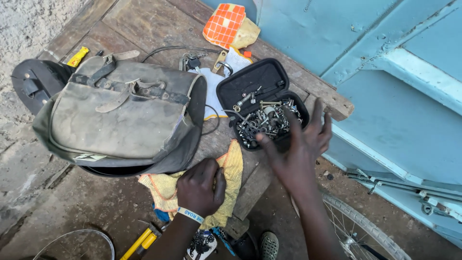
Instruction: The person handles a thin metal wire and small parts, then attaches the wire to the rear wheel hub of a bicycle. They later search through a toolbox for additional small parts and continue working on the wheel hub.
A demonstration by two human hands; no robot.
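Fingers of the right hand (299, 153) spread loose above an open black hard-shell case (260, 103) of small metal screws (267, 120). The left hand (199, 187) lies clenched on a frayed yellow cloth (233, 166) on the worn wooden bench (144, 24), beside a dusty canvas bag (120, 115).

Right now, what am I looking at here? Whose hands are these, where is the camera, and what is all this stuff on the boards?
There is no machine: a person wears a camera on the head, looking down at their own two bare hands. The left hand presses on a yellow cloth lying on a worn wooden platform. The right hand, fingers spread, reaches over an open black case full of small metal bolts and parts; it holds nothing that I can see. Beside them lies a dusty grey canvas bag. A bicycle wheel shows at lower right.
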